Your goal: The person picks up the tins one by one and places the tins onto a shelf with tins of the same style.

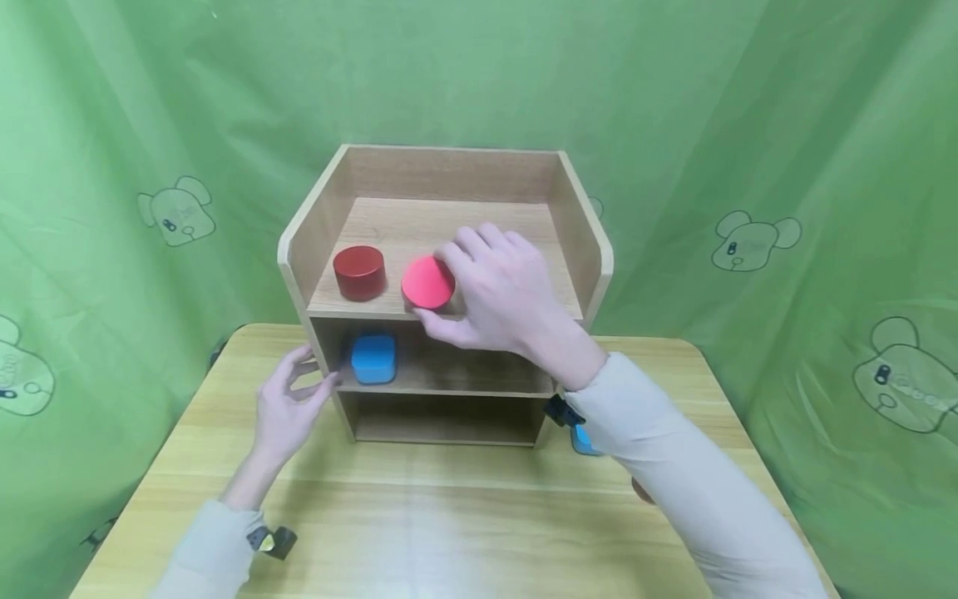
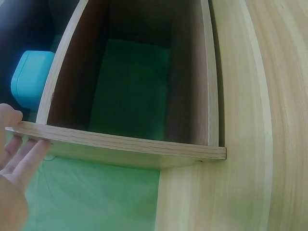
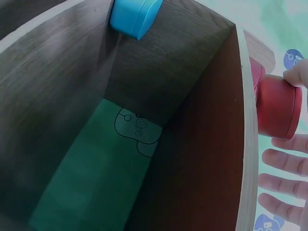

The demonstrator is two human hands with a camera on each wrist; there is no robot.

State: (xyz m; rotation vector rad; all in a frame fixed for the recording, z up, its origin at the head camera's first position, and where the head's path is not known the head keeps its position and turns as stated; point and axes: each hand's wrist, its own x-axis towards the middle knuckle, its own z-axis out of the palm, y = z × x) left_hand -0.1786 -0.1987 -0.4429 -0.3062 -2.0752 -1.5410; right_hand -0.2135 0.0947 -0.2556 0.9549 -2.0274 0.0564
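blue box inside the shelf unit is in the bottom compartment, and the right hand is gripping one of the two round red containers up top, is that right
Not quite: the blue box sits in the middle compartment of the shelf unit, as the head view shows. The right hand is gripping one of the two round red containers up top.

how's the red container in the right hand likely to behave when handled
The red container seems stiff, its outline evenly round in the grip of the right hand. Its smooth surface could be slightly slippery. Being round, it might roll if laid on its side.
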